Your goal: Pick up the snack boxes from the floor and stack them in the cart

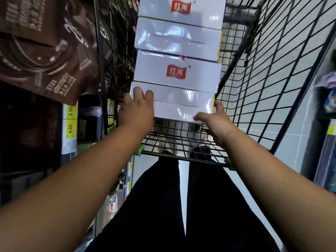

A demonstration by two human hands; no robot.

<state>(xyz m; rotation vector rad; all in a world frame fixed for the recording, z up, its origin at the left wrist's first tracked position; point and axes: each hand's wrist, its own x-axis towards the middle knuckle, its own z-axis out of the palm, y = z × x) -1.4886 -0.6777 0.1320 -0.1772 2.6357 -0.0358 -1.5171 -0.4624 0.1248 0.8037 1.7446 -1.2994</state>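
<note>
With left hand (136,110) curled over the near left corner, fingers on the upper face, and right hand (214,122) hooked round the near right corner, thumb along the lower edge, grips the near snack box (181,106) at the handle end of the cart (254,91), low inside it; cannot tell whether resting on the wire or carried clear of it. Risks a slip: glossy film on the carton, hold at two corners only, no support visible under the middle. Risks a crooked landing by letting go on one side first, with room for a tilt toward the right cart wall, apart from the carton on that side. Risks knocking the far snack box (178,40) out of line by pushing forward hard, its near face partly covered by the held carton and probably touching. Risks trapped fingertips between carton and wire during lowering. Counts, near to far: two hands, both on one box; two snack boxes, judged by the seams, each with a plain slotted face and a face bearing a red logo (176,72), though possibly four thinner ones; two red logos; one cart. Left of the cart, counts two yellow price tags (71,120) and brown packets (45,51), number unclear. Finds no box on the strip of floor (294,151) in view.
</note>
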